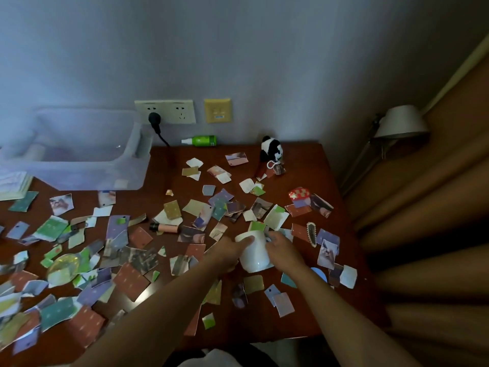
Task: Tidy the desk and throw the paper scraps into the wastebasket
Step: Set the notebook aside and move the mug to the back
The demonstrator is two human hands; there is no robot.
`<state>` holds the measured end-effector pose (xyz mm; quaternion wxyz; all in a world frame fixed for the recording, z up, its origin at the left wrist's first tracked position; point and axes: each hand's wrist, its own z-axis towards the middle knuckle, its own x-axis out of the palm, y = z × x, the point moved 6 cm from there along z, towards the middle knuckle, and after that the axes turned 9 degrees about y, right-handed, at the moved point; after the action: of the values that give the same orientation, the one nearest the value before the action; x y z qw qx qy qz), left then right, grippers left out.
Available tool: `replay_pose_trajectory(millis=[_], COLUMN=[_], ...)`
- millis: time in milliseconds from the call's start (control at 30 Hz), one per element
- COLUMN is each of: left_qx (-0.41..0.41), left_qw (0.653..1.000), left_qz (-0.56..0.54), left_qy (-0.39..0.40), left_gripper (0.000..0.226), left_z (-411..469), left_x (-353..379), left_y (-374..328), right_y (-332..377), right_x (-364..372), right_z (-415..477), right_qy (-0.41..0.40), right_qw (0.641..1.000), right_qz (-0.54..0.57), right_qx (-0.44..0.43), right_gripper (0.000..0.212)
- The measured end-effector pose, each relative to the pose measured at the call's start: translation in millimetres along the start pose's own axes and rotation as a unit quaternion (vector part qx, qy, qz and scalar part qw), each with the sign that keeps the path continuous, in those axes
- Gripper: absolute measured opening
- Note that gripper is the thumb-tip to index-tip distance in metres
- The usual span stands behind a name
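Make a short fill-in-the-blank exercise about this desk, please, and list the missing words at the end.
1. The left hand and the right hand hold a white ____ over the paper scraps.
2. The green bottle lies on its ____ at the back of the desk.
3. The plush toy is a ____.
4. The clear plastic bin stands on the ____ side of the desk.

Missing words: mug; side; panda; left.

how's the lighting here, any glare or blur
Head view: dim, bluish light, lamp unlit; a pale glare patch on the desk; paper scraps at the far left smear; the wide lens bows the desk's edges; the mug is sharp.
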<state>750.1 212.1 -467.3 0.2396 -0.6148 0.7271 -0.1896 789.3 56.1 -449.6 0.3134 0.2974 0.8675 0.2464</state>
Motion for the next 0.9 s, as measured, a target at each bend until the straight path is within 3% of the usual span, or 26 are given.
replay_pose_trajectory(millis=[133,367,467,633,900], left_qx=[-0.037,-0.014,0.037,0.122,0.264], left_qw=[0.999,1.0,0.999,0.992,0.962], left_qz=[-0.029,-0.005,-0.026,0.001,0.048], left_qy=[0.007,-0.004,0.018,0.04,0.051], left_gripper=[0.08,0.076,0.091,0.038,0.041], left_z=[5,6,-4,-29,-67], left_x=[9,11,4,-14,-50], left_y=[1,1,-8,-31,-62], right_y=[-8,-4,-4,14,73], right_x=[7,4,-3,-11,-17], right_z=[12,7,3,-13,-52], right_qy=[0.041,0.006,-0.033,-0.067,-0.088], right_qw=[0.999,0.997,0.992,0.99,0.98], right_qz=[0.022,0.073,0.117,0.124,0.163], right_qx=[0.005,0.022,0.03,0.01,-0.064], right_gripper=[0.039,0.035,0.038,0.039,0.031])
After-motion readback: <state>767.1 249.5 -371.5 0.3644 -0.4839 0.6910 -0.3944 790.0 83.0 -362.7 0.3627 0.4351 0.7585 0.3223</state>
